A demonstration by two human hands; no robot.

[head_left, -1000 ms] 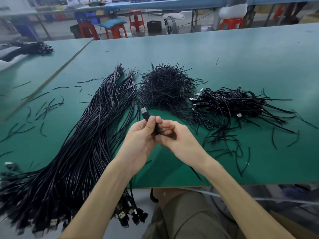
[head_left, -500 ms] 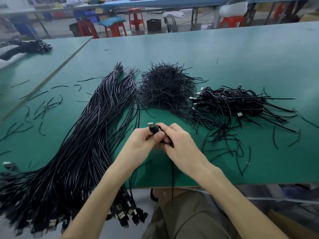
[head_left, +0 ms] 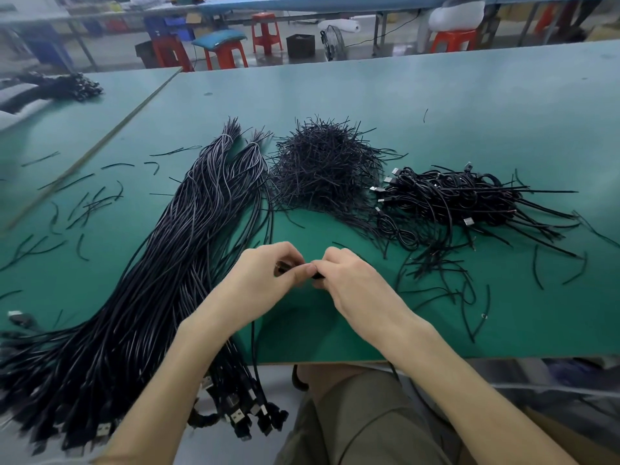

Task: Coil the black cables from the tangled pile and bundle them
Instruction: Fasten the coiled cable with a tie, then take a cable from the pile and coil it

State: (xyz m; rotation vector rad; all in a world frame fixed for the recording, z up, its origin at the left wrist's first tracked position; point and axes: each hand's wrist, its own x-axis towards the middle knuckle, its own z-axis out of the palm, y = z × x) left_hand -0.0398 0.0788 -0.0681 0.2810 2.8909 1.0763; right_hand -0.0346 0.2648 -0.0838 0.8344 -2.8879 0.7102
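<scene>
Bench [head_left: 469, 105]: green top, matt, smooth; front edge shows pale, wood-like board.
Long cables [head_left: 161, 280]: black plastic sheath, smooth, faint grey sheen.
Plugs [head_left: 236, 414] on their hanging ends: bright metal shells, black plastic bodies.
Short ties [head_left: 325, 169]: thin, black, duller than the cables.
Coiled cables [head_left: 453, 196]: glossy black sheath, silvery metal plug tips.
Held cable [head_left: 317, 276], pinched between left hand [head_left: 265, 280] and right hand [head_left: 355, 280]: black, finish mostly hidden.
Shorts [head_left: 362, 424]: olive cloth, matt.
Stools [head_left: 266, 31]: red plastic, glossy.
</scene>
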